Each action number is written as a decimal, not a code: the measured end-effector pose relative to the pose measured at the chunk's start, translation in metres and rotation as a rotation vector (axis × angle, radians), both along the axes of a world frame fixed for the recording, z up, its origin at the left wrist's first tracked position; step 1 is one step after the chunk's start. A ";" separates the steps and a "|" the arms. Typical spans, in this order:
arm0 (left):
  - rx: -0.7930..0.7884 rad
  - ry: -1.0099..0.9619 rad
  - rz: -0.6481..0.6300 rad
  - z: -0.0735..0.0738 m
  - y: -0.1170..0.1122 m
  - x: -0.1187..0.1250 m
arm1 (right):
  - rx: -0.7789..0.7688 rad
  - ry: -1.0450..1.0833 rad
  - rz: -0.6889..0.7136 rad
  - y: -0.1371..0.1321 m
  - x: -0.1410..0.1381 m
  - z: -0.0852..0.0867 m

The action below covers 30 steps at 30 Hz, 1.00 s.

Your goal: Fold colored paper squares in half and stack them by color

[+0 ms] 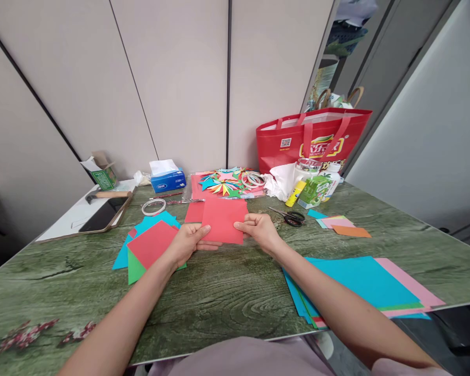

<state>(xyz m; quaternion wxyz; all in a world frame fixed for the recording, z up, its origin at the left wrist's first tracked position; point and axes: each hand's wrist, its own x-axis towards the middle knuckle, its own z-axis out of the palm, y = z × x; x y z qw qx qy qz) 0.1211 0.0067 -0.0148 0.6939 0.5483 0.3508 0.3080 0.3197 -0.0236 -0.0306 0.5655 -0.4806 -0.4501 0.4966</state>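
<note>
A: Where've we got the red sheet [221,220]?
B: Left of the scissors [293,218]. Our left hand [188,241] pinches its lower left corner, our right hand [260,230] its right edge, thumbs [206,230] in front.
A: Arms [321,284]?
B: Both slanting inward, away from us.
A: Sheet's facing?
B: Toward us; looks squarish, so we can't pick a long axis.
</note>
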 end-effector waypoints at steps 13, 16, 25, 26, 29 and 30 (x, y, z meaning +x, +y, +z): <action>0.027 -0.038 0.001 -0.002 0.000 0.001 | 0.010 0.054 -0.015 0.001 -0.001 -0.003; 0.047 -0.055 0.036 -0.002 0.000 0.003 | 0.014 0.067 -0.005 0.000 -0.002 -0.004; 0.567 0.192 0.342 0.006 -0.003 -0.002 | 0.168 -0.079 -0.064 0.000 -0.007 -0.008; 0.676 0.256 0.349 0.005 -0.004 -0.003 | 0.270 -0.166 -0.158 -0.001 -0.006 -0.006; 0.959 0.367 0.259 0.002 -0.009 -0.004 | 0.626 -0.535 -0.392 -0.009 -0.004 0.003; 1.026 0.392 0.206 0.001 -0.011 -0.004 | 0.736 -0.661 -0.424 -0.013 -0.004 0.006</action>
